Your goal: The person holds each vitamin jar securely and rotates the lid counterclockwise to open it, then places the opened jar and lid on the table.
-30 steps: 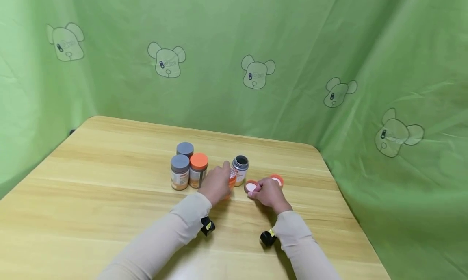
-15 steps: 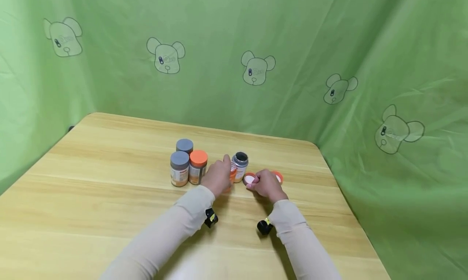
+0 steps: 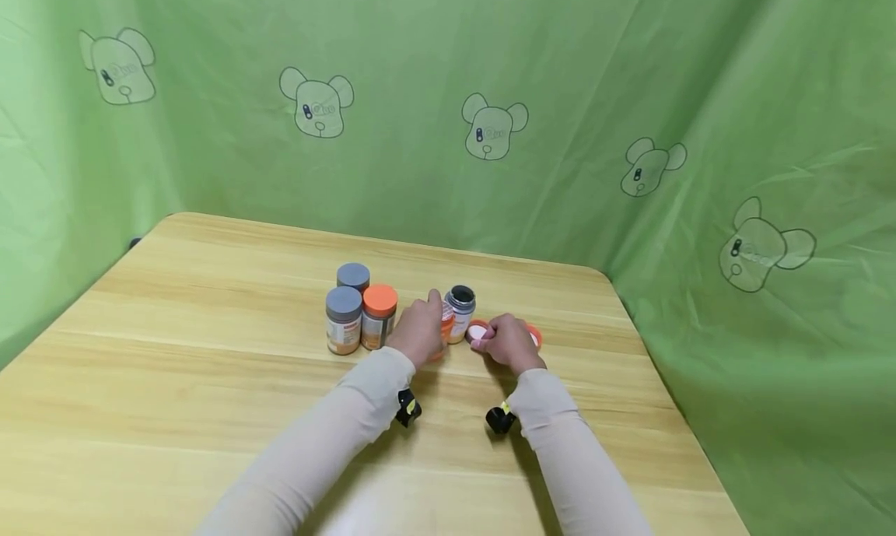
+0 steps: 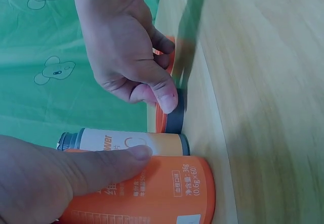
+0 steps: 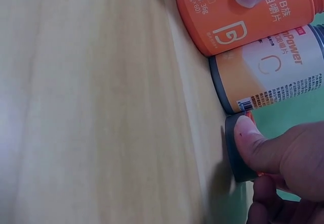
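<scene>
My left hand grips an orange bottle, which stands upright on the table. Its thumb lies along the bottle's side. Against that bottle stands an open grey-necked jar with a white and orange label, its dark mouth facing up. With thumb and fingers, my right hand pinches an upturned lid close beside the jar. The lid shows a white lining, an orange rim and a dark grey outer part. In the right wrist view it appears to touch the jar's base. Another orange-rimmed lid is partly hidden behind my right hand.
Left of my left hand stand two grey-capped jars and an orange-capped jar, grouped closely. The wooden table has its far edge near a green curtain, which also runs along the right side.
The pinched lid has slid away from me, nearer to the open jar, with my right hand. My left hand has shifted slightly forward and keeps its grip on the orange bottle.
</scene>
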A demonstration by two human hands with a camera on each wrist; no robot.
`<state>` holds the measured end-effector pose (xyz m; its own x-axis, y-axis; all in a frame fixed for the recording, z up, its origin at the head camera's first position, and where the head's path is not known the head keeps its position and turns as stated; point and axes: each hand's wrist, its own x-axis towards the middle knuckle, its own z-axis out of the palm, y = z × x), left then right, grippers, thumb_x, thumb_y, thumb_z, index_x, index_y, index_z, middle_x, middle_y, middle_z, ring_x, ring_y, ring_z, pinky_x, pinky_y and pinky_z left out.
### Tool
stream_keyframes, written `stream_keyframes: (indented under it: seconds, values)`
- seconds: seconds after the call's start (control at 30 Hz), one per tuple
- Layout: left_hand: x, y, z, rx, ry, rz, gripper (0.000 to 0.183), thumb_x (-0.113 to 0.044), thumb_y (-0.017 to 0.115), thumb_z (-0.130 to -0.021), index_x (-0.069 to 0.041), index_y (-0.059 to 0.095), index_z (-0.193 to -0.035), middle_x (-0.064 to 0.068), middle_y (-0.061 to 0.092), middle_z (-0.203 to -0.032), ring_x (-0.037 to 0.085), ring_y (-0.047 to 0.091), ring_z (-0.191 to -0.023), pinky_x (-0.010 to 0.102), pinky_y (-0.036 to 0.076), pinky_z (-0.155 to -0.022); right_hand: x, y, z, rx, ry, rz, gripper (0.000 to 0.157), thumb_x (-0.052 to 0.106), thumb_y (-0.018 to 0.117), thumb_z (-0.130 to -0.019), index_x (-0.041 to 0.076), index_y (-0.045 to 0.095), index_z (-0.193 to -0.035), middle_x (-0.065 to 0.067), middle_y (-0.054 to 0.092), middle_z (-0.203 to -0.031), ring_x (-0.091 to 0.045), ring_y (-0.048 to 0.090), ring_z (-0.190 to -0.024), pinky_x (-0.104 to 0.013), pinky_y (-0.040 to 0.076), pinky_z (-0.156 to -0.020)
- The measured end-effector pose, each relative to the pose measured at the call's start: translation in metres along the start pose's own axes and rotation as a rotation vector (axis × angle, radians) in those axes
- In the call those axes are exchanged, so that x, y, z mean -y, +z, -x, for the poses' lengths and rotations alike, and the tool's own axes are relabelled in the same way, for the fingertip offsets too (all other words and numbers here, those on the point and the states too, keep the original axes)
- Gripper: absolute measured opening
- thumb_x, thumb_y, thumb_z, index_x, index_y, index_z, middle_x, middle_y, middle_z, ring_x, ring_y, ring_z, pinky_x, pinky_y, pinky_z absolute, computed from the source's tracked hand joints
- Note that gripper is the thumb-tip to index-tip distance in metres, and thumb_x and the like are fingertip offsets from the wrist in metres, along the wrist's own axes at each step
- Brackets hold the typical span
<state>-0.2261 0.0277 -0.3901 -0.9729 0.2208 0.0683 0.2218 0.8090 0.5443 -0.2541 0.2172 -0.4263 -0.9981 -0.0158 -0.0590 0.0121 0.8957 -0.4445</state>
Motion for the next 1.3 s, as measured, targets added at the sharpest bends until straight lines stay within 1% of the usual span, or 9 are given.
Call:
stream_keyframes:
  seconds: [0.17,0.37,0.53,0.7,0.87,0.93,1.07,1.17,1.3]
  values:
    - [-0.001,0.000,-0.002,0.007,-0.014,0.007,0.054,-0.005,0.080,-0.076,-0.001,0.045,-0.118,0.019,0.063,-0.098,0.031,0.066,-0.077,0.037,0.054,-0.067,0.001,0.000,-0.004,-0.017,0.036,-0.001,0.030,0.030,0.083,-0.077,0.012,0.062,-0.068,-0.003,0.060,-0.073,-0.021,0.054,-0.073,-0.033,0.042,-0.062]
    - [-0.002,0.000,-0.007,0.002,-0.007,0.027,0.054,-0.003,0.078,-0.077,0.000,0.044,-0.118,0.021,0.062,-0.099,0.032,0.065,-0.081,0.039,0.054,-0.071,0.001,-0.001,-0.006,-0.031,0.090,-0.006,0.027,0.031,0.082,-0.078,0.011,0.064,-0.072,-0.004,0.061,-0.078,-0.021,0.055,-0.076,-0.034,0.042,-0.064]
    - [-0.003,0.001,-0.010,-0.029,-0.002,0.022,0.054,-0.002,0.079,-0.076,0.000,0.044,-0.117,0.021,0.062,-0.100,0.034,0.065,-0.084,0.041,0.054,-0.074,0.002,-0.003,-0.010,-0.044,0.107,-0.018,0.029,0.031,0.082,-0.079,0.011,0.063,-0.072,-0.005,0.061,-0.079,-0.023,0.055,-0.077,-0.035,0.042,-0.066]
    - [-0.003,0.005,-0.010,-0.007,-0.020,0.023,0.055,-0.003,0.079,-0.077,0.000,0.043,-0.118,0.021,0.062,-0.101,0.034,0.065,-0.084,0.041,0.054,-0.074,0.001,-0.002,-0.009,-0.031,0.114,-0.005,0.029,0.032,0.082,-0.078,0.011,0.063,-0.072,-0.005,0.060,-0.077,-0.023,0.055,-0.077,-0.034,0.041,-0.066]
    - [-0.002,0.007,-0.009,0.006,-0.033,0.040,0.057,-0.002,0.078,-0.078,-0.001,0.042,-0.123,0.022,0.062,-0.103,0.034,0.065,-0.086,0.040,0.054,-0.074,-0.001,0.000,-0.007,-0.034,0.103,-0.009,0.029,0.032,0.082,-0.078,0.011,0.063,-0.074,-0.004,0.060,-0.077,-0.022,0.055,-0.077,-0.034,0.041,-0.066]
    - [-0.001,0.007,-0.009,0.009,-0.026,0.051,0.062,-0.001,0.077,-0.078,-0.002,0.040,-0.127,0.022,0.063,-0.104,0.034,0.065,-0.086,0.041,0.054,-0.073,-0.002,0.001,-0.008,-0.039,0.098,-0.012,0.029,0.032,0.082,-0.078,0.011,0.064,-0.074,-0.003,0.061,-0.077,-0.022,0.055,-0.077,-0.034,0.041,-0.066]
    - [0.001,0.007,-0.009,0.006,0.004,0.068,0.066,0.000,0.077,-0.077,-0.007,0.037,-0.129,0.022,0.062,-0.103,0.034,0.065,-0.084,0.040,0.053,-0.070,-0.004,0.001,-0.009,-0.028,0.089,-0.021,0.026,0.031,0.082,-0.079,0.011,0.065,-0.075,-0.003,0.062,-0.078,-0.022,0.055,-0.078,-0.035,0.043,-0.069]
    - [0.002,0.007,-0.008,-0.006,0.026,0.066,0.068,-0.003,0.079,-0.076,-0.008,0.036,-0.129,0.022,0.060,-0.105,0.035,0.064,-0.086,0.041,0.053,-0.070,-0.003,0.002,-0.010,-0.024,0.056,-0.004,0.025,0.029,0.079,-0.082,0.010,0.063,-0.076,-0.004,0.060,-0.077,-0.023,0.055,-0.077,-0.035,0.043,-0.069]
    - [0.004,0.006,-0.007,-0.034,0.040,0.042,0.074,-0.009,0.083,-0.075,-0.006,0.038,-0.132,0.022,0.056,-0.110,0.035,0.062,-0.090,0.042,0.053,-0.076,-0.001,0.008,-0.010,-0.041,-0.008,0.047,0.026,0.029,0.074,-0.087,0.010,0.057,-0.078,-0.005,0.055,-0.076,-0.022,0.052,-0.074,-0.033,0.041,-0.063]
